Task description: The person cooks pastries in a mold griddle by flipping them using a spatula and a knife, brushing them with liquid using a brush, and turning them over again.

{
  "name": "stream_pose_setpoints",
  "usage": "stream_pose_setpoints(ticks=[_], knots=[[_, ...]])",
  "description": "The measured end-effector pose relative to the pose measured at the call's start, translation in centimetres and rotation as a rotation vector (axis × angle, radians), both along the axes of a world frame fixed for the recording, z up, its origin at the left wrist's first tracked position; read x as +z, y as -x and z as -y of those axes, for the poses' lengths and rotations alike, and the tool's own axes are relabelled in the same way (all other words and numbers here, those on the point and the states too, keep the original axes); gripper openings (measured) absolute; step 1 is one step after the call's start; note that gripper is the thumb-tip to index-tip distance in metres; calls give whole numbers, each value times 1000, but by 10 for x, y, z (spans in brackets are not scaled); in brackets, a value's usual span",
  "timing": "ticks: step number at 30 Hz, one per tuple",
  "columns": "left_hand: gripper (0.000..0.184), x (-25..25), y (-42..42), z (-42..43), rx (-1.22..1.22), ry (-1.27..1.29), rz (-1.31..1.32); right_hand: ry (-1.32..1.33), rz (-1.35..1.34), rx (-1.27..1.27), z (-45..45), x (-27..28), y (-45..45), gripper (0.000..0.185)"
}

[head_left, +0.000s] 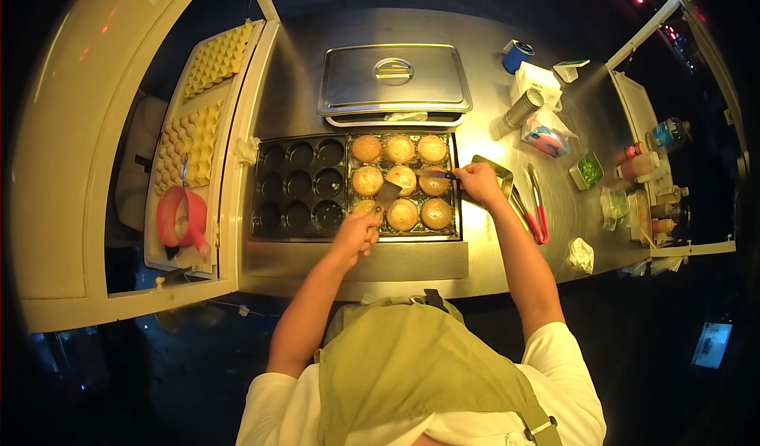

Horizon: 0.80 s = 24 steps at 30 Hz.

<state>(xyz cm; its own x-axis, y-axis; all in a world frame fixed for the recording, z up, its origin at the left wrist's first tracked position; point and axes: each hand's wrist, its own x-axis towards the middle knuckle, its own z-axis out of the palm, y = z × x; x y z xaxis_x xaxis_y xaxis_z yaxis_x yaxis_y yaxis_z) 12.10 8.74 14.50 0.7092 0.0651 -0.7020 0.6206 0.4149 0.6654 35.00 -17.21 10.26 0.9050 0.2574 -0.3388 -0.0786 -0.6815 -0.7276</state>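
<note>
Round golden cakes [402, 214] fill the right half of a black griddle [299, 155] with round moulds. The moulds in its left half hold no cakes. My left hand [358, 235] is closed around the handle of a small metal scraper [388, 193], whose blade lies beside the middle cake. In my right hand [478, 182] is the handle of a thin dark spatula [437, 174], pointing left over the right-hand cake of the middle row. My left hand partly covers the front left cake.
Behind the griddle sits a lidded steel tray [396, 90]. Red-handled tongs [541, 212] lie to the right, near a green-filled container [587, 170] and a crumpled cloth [580, 256]. At left are egg trays [190, 141] and a red pot [180, 218].
</note>
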Motion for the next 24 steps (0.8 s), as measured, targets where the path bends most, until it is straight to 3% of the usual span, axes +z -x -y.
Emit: stream_pose_setpoints(ticks=[2, 4, 11, 20, 24], knots=[[11, 3, -6, -3, 3, -6, 10, 48, 277, 45, -1, 15, 16, 28], [11, 2, -13, -7, 2, -11, 19, -59, 357, 59, -5, -1, 28, 28], [16, -20, -22, -14, -27, 79, 7, 15, 365, 92, -17, -12, 60, 27], [21, -30, -22, -16, -23, 113, 9, -94, 317, 72, -13, -20, 61, 21], [21, -29, -19, -14, -2, 115, -3, -158, 442, 124, -7, -24, 66, 19]])
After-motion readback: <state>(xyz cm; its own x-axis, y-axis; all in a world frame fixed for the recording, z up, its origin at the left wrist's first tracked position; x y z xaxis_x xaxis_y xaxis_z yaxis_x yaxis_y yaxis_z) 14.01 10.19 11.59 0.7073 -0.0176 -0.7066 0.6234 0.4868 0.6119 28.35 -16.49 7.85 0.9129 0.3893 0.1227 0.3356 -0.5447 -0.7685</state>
